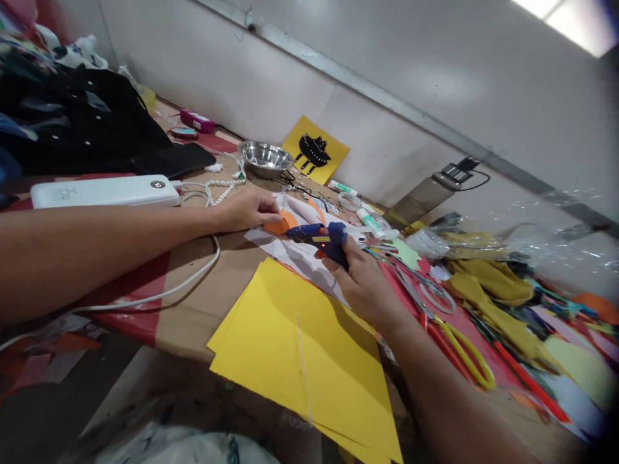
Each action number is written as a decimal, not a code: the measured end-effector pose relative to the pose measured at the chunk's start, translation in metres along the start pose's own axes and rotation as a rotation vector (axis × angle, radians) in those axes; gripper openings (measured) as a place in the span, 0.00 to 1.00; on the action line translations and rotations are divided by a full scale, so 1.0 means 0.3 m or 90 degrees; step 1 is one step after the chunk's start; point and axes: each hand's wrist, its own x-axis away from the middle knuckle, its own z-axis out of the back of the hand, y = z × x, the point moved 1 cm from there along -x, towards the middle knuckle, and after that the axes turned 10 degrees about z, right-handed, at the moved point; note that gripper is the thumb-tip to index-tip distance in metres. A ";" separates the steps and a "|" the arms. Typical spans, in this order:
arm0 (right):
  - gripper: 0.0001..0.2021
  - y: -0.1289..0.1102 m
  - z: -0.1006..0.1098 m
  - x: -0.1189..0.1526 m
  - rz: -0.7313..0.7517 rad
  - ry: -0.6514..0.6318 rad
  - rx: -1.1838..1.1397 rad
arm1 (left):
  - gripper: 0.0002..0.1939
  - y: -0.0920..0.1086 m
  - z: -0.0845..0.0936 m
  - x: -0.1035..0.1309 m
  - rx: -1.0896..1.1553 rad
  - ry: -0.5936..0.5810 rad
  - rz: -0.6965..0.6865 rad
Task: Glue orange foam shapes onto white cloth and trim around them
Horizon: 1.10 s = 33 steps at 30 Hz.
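My right hand [355,277] is wrapped round a blue glue gun [316,237], a clear glue stick jutting from its back and a small red light showing on its side. The gun's nozzle points left at an orange paper piece [281,223]. That piece is pinched between the thumb and fingers of my left hand [254,209]. Whether the nozzle touches it I cannot tell. Beneath both hands is a white sheet [271,245]. Nearer to me, yellow paper sheets [300,348] overhang the table's front edge.
A white power bank [104,192] with a cable lies left, beside a black phone [174,160]. Behind are a steel bowl [265,158] and a yellow card [333,154] with a black cutout. To the right are yellow-handled scissors [464,354], a bottle [428,190] and craft scraps.
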 end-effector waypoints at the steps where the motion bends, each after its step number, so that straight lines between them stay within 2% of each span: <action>1: 0.10 -0.001 -0.004 -0.004 0.003 0.000 0.003 | 0.14 0.000 0.000 0.000 0.001 -0.001 0.000; 15: 0.13 -0.044 -0.065 -0.048 -0.022 -0.011 -0.027 | 0.14 0.022 0.014 0.013 0.052 -0.008 0.013; 20: 0.13 -0.048 -0.080 -0.053 -0.023 0.012 -0.038 | 0.15 0.020 0.011 0.012 0.070 -0.017 0.016; 30: 0.16 -0.045 -0.061 -0.048 -0.028 -0.015 0.017 | 0.16 0.011 0.001 0.008 0.091 -0.043 0.012; 33: 0.16 -0.034 -0.052 -0.040 -0.009 -0.011 0.045 | 0.16 0.014 0.003 0.010 0.074 -0.021 0.015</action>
